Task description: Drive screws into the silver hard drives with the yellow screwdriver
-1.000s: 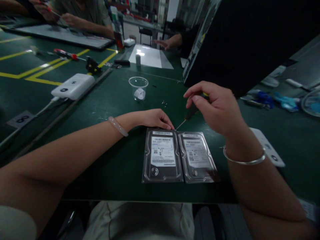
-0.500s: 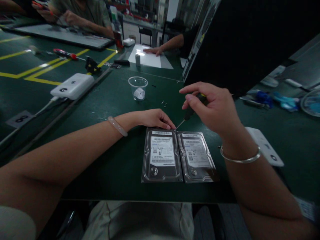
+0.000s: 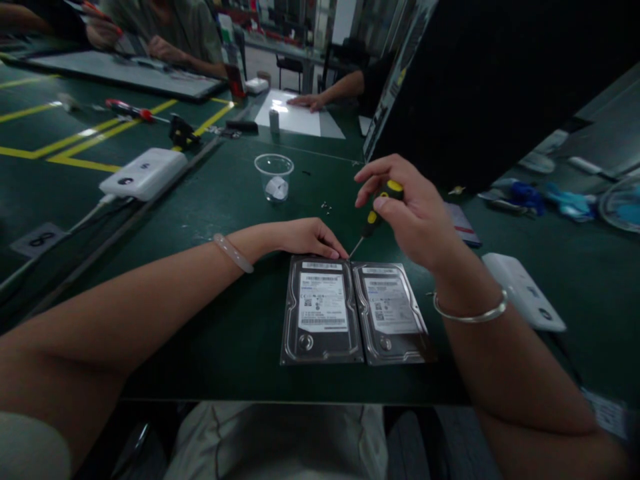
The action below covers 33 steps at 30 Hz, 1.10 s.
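Green table point(image 3: 225, 193), screwdriver handle point(image 3: 371, 219) now more visible in right hand point(image 3: 417, 220).

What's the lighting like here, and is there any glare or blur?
Head view: dim overall, the large black panel nearly featureless; head view: bright glare on the white sheet; head view: fine print on the left hard drive too soft to read.

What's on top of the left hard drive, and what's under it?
On the drive: white printed labels and a round silvery spot. The left hand is at its far edge. What's underneath is hidden.
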Available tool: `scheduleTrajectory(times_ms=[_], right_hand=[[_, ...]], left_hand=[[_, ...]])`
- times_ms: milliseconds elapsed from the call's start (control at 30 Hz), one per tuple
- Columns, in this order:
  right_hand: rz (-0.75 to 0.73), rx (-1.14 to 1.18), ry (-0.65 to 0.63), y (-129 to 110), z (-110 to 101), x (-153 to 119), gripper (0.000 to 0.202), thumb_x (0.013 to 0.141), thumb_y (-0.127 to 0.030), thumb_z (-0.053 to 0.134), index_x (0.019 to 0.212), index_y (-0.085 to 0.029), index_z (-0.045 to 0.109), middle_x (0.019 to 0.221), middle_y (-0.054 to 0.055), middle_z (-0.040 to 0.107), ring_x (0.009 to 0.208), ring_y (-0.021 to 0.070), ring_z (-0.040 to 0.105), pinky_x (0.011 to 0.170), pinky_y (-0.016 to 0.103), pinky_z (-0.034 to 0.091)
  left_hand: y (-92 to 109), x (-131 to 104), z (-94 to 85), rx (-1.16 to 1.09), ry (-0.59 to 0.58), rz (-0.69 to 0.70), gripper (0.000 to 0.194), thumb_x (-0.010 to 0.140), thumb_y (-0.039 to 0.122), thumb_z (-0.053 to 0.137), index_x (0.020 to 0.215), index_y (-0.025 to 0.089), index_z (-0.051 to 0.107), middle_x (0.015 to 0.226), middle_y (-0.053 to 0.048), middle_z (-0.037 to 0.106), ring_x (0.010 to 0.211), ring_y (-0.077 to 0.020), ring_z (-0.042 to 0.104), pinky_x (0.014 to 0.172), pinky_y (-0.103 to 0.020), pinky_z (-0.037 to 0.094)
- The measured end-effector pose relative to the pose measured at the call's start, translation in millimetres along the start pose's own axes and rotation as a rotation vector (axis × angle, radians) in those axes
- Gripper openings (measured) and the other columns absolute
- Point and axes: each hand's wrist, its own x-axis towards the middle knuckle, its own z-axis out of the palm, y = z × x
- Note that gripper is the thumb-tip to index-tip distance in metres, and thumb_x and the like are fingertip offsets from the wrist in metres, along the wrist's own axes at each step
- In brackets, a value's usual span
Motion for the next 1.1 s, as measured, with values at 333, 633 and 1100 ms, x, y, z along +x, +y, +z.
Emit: scheduleTrajectory(times_ms=[333,633,1100], right_hand=[[0.055,-0.061,0.089,5.8,0.6,0.6,0.007,0.09,-0.028,0.062,0.094,-0.023,0.067,0.086,0.0,0.069,0.078,0.0157,0.068,0.072,0.032,0.055],[0.09,0.09,0.155,5.9,11.4,3.5,0.013,0.085,-0.033,0.071,0.082,-0.024,0.063,0.077,-0.003,0.067,0.072,0.014,0.066,0.066,0.029,0.054],[0.029,0.056,-0.036,-2.3,-6.1,0.7,0.028,0.098,-0.032,0.044,0.105,-0.021,0.069,0.091,0.003,0.069,0.083,0.0166,0.064,0.079,0.033,0.052]], left_hand=[[2.6,-1.8,0.4,-0.021,-0.002,-0.025,0.025,0.086,0.028,0.069,0.109,0.024,0.078,0.104,-0.002,0.078,0.088,-0.0131,0.07,0.085,-0.024,0.05],[4.3,-2.5,0.9,-0.017,-0.007,-0.005,0.025,0.087,0.027,0.069,0.109,0.024,0.078,0.103,-0.001,0.078,0.089,-0.013,0.07,0.088,-0.025,0.049],[-0.2,-0.6,0.0,-0.008,0.005,0.003,0.024,0.086,0.026,0.071,0.109,0.024,0.078,0.108,-0.002,0.078,0.094,-0.0145,0.07,0.093,-0.027,0.049]])
